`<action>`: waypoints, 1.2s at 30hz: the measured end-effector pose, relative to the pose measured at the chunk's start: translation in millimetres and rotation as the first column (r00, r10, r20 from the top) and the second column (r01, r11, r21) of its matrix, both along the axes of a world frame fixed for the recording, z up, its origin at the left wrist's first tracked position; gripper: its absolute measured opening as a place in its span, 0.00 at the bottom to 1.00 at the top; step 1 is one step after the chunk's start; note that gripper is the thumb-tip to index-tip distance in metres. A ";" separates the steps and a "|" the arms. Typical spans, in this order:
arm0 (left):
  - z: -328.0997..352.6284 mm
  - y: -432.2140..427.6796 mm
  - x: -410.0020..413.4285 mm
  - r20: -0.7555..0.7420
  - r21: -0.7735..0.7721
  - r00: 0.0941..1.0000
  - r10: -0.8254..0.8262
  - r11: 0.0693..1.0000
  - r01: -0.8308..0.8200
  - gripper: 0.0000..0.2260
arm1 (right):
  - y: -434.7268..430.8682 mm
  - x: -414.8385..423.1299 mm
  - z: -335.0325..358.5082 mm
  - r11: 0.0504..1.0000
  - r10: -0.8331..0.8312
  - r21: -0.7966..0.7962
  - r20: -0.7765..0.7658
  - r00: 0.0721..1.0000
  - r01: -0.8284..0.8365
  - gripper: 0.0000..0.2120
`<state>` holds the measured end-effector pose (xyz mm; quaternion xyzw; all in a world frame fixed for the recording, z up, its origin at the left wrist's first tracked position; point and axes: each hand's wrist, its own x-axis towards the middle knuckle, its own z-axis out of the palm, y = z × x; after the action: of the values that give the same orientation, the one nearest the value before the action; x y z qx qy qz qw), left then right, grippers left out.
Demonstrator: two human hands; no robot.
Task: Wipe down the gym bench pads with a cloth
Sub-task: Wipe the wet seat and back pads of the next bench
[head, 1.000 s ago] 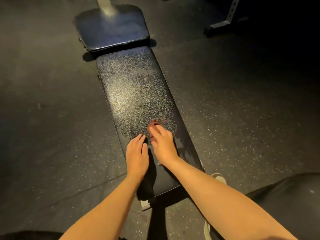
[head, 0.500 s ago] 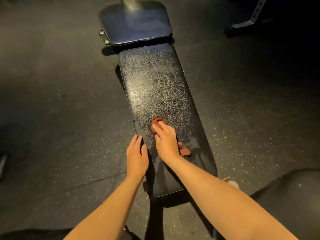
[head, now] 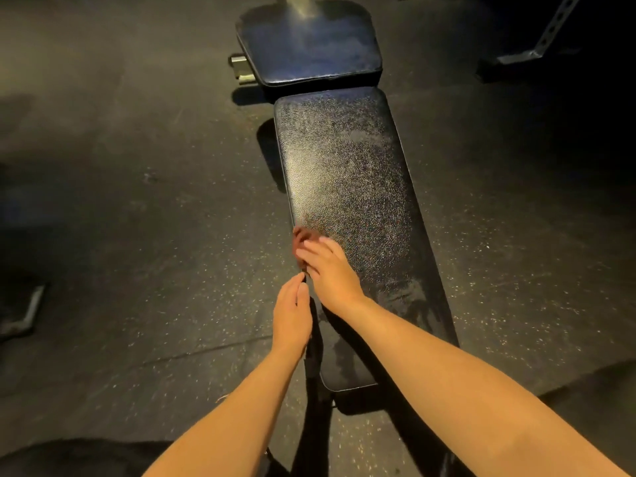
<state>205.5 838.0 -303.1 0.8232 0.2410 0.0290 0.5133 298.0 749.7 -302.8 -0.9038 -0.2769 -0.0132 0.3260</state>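
Wiping stroke on the long pad (head: 351,187) of a gym bench, seen from the head camera. The right hand (head: 332,273) lies flat, fingers extended and pressing a reddish-brown cloth (head: 300,235) against the pad's left edge; only a crumpled bit of cloth shows beyond the blurred fingertips. The left hand (head: 292,318), fingers straight and together and holding nothing, rests on the same left edge just behind the right hand, nearer the person.

The pad's long axis runs away from the person and leans slightly left toward the small pad (head: 309,43), which sits just past its far end. Most of the long pad, speckled with glinting droplets or residue, lies ahead of and to the right of the cloth; the near end looks darker and smeared. The right hand is the nearer to this remaining surface. The next stroke likely calls for a sweep rightward across the width, then forward along the axis. The small pad appears not yet wiped.
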 end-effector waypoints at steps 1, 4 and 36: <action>-1.5 -0.1 -1.3 0.007 -0.014 1.000 0.003 1.000 -0.003 0.18 | -6.0 -13.0 -5.2 1.000 0.000 0.011 0.038 0.999 -0.001 0.17; -2.5 -5.1 -9.8 0.029 -0.043 0.999 0.034 0.999 -0.032 0.15 | -21.0 -52.2 -19.9 0.998 -0.049 0.031 0.110 0.993 0.046 0.17; 1.2 -43.3 -8.0 -0.096 0.395 0.925 -0.369 0.839 0.375 0.21 | -92.7 -53.5 -0.2 0.905 -0.407 0.047 -0.196 0.892 0.423 0.17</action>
<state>197.5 794.6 -301.9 0.9428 0.0695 -0.0283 0.3249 244.5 657.1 -303.0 -0.9242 -0.0458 -0.0122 0.3791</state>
